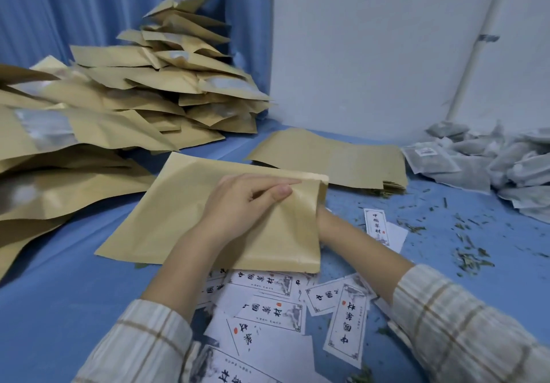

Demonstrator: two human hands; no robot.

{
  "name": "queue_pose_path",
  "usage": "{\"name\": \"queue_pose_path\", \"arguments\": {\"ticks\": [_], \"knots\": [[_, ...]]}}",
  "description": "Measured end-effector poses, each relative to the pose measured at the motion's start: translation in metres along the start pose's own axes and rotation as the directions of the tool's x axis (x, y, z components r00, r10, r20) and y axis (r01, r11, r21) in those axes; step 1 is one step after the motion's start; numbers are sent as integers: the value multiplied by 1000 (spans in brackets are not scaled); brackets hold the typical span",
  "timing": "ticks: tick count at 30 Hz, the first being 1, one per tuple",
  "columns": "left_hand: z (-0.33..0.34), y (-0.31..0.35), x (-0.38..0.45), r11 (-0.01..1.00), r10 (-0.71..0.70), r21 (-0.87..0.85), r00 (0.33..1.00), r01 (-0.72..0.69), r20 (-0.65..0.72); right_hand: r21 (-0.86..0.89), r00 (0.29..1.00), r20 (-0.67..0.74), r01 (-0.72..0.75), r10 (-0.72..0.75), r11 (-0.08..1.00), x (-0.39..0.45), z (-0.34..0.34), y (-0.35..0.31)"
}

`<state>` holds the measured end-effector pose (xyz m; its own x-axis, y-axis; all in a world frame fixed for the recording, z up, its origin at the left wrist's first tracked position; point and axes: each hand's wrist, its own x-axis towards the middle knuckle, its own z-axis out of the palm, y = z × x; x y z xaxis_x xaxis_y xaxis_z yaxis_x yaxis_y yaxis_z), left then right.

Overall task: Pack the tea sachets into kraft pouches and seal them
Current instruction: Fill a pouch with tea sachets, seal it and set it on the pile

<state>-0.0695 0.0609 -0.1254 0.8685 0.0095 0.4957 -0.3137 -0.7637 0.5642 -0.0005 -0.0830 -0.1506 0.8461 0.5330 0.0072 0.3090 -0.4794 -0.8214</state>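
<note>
A flat kraft pouch [184, 204] lies on the blue table in front of me, its open mouth facing right. My left hand [247, 201] rests on top of it and pinches the upper lip of the mouth between thumb and forefinger. My right hand [326, 222] reaches into the mouth; only the wrist shows, the fingers are hidden inside. A heap of grey-white tea sachets [491, 159] lies at the right by the wall. A stack of empty kraft pouches [327, 156] sits just behind the pouch I hold.
A big pile of kraft pouches [134, 94] fills the left and back left. White printed labels [268, 302] are scattered near the front edge under my forearms. Loose tea leaves [470, 257] litter the table at the right. A white wall closes the back.
</note>
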Motion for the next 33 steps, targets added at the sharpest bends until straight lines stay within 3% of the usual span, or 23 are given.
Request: {"name": "queue_pose_path", "arguments": {"ticks": [1, 4, 7, 9, 11, 17, 20, 22, 24, 28, 30, 33], "knots": [[-4, -3, 0, 1000, -22, -10, 1000, 22, 7, -166, 994, -40, 96, -104, 981, -4, -6, 2], [-16, -10, -1, 996, -72, -47, 997, 73, 20, -284, 961, -79, 233, -265, 930, -22, -32, 19], [-24, -13, -3, 989, -98, -111, 995, 102, 36, -422, 971, -117, 142, -209, 895, -35, -59, 36], [-24, -12, -4, 987, -106, -114, 994, 109, 32, -613, 996, -36, 46, -85, 788, -35, -63, 48], [-20, -8, -5, 990, -101, -100, 995, 101, 11, -695, 999, 24, 46, -41, 717, -33, -61, 52], [-8, -1, -10, 994, -108, 15, 993, 109, -43, -754, 991, 7, 95, -136, 650, -30, -62, 47], [-6, 1, -12, 994, -82, 64, 994, 87, -73, -674, 978, -135, 28, -160, 738, -40, -70, 42], [-7, 1, -11, 994, -77, 76, 993, 84, -87, -556, 952, -219, 57, -212, 829, -49, -80, 39], [-6, 1, -9, 994, -67, 78, 992, 76, -105, -461, 948, -165, 171, -274, 871, -56, -84, 32], [-2, 12, -8, 998, -26, -57, 998, 23, -52, -457, 883, 56, 438, -467, 774, -47, -57, 3], [0, 23, -5, 985, 7, -170, 1000, -6, 4, -497, 945, 39, 301, -326, 814, -39, -43, -14], [-2, 40, 1, 952, 58, -301, 998, -46, 31, -532, 999, -9, -46, 49, 846, -30, -40, -27]]}}
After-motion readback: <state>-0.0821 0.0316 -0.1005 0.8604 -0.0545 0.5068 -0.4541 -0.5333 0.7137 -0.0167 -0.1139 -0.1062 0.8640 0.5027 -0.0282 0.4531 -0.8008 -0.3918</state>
